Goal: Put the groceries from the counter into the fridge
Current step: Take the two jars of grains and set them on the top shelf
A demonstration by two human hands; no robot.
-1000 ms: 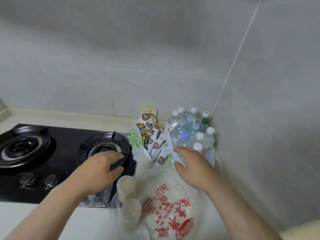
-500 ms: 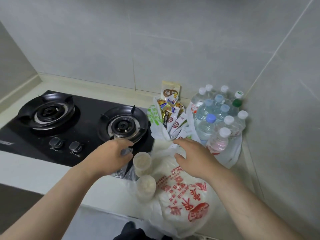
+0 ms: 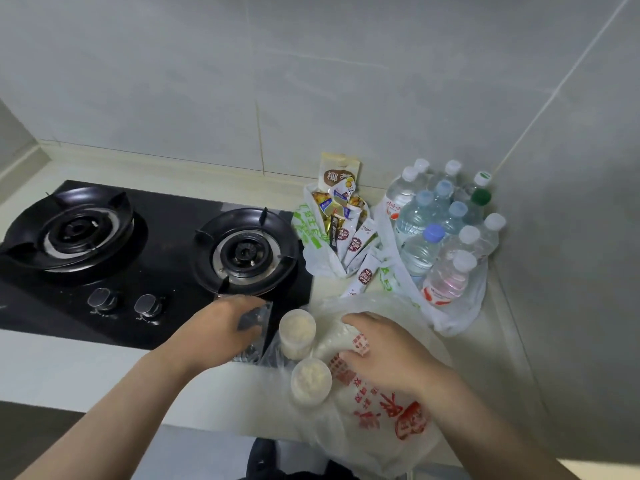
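The left hand (image 3: 221, 329) is curled over a clear plastic pack (image 3: 257, 317), apparently for lifting; the right hand (image 3: 386, 349) is laid, fingers loosely spread, on the printed bag (image 3: 388, 422), probably to steady it; two lidded cups (image 3: 298, 332) are stood between them; bottles (image 3: 436, 244) and sachets (image 3: 349, 237) are left beyond on the counter (image 3: 69, 368); no fridge is seen.

Dim, soft light; wide-angle edge distortion

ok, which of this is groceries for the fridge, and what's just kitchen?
For the fridge: water bottles, sachet bag, lidded tubs, red-printed bag, clear pack.
Just kitchen: gas hob, knobs, tiled wall.
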